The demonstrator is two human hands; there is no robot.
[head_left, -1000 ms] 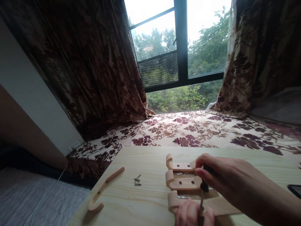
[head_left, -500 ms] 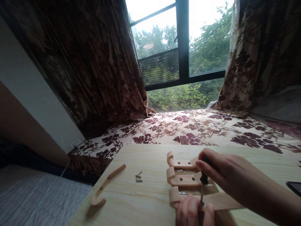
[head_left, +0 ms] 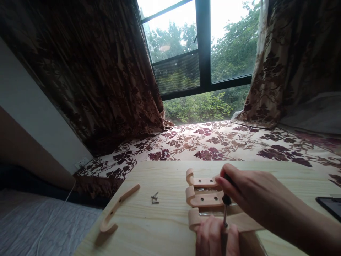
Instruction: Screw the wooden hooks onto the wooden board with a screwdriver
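"Which step is this?"

"Driving a screw into the near hook, I'd judge. The right hand is closed round the screwdriver, whose tip points down between the fingers of the left hand."

"Is the left one gripping?"

"Its fingers lie over the hook, around the tip; whether they clamp it underneath, I can't tell."

"Where does that hook sit?"

"Nearest in a row of three, right of centre on the bench. The middle hook and far hook each show two dark spots, probably screw heads."

"So what does the next move call for?"

"Steady downward pressure while turning, I think, without letting the hook twist. Loose screws lie left, with a separate hook farther left."
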